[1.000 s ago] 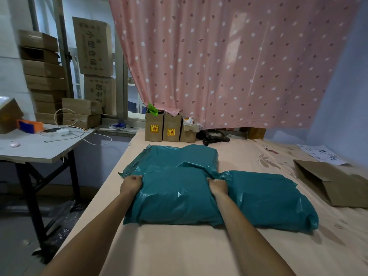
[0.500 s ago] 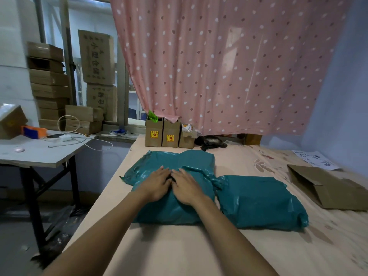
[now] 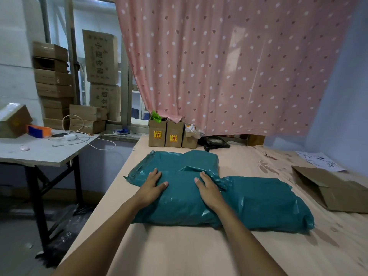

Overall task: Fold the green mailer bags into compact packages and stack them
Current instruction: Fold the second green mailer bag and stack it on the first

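Note:
Three green mailer bags lie on the peach-sheeted bed. The nearest bag is a puffy folded package in front of me. My left hand lies flat on its left part, fingers spread. On its right part rests my right hand, also flat, palm down. A second bag lies behind it, partly covered. The third bag lies to the right, touching the near one.
A brown paper bag lies flat at the bed's right side, with a printed sheet behind it. Small cardboard boxes stand at the bed's far edge under a pink curtain. A grey table with cables stands to the left.
My hands were at the near bag's far corners, then met at its middle; now they have slid apart, flat on the left and right parts of its top.

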